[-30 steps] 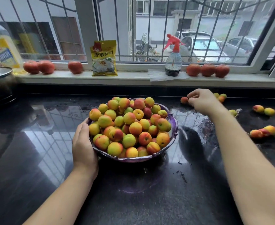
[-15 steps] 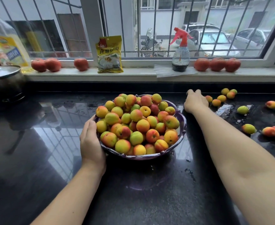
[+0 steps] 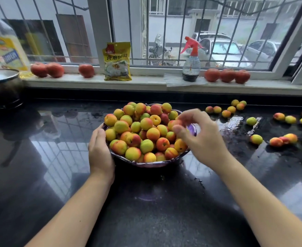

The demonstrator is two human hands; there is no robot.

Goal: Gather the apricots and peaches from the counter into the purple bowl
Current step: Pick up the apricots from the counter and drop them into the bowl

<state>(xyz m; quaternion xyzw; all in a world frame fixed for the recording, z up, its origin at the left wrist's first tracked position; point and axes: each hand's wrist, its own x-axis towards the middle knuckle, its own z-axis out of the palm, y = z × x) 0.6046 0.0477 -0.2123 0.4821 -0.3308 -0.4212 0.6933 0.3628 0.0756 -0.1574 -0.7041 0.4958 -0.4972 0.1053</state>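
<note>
The purple bowl (image 3: 146, 164) stands mid-counter, heaped with yellow, orange and red apricots and peaches (image 3: 146, 134). My left hand (image 3: 100, 150) rests flat against the bowl's left rim, fingers fairly straight. Over the right side of the heap hovers my right hand (image 3: 201, 138), blurred, pinching a reddish apricot (image 3: 173, 124) between thumb and fingertips. Several loose fruits lie on the black counter to the right: a cluster near the back edge (image 3: 225, 113), a green one (image 3: 251, 121), and more further right (image 3: 275, 141).
The black counter (image 3: 146, 211) is wet in patches right of the bowl. On the windowsill sit red round fruits (image 3: 226, 75), a spray bottle (image 3: 191, 68) and a yellow packet (image 3: 117, 63). A lidded pot (image 3: 2, 86) and an oil bottle (image 3: 6, 49) stand far left.
My right hand left the back of the counter and came forward over the bowl with an apricot. My left hand stayed at the bowl's left rim.
</note>
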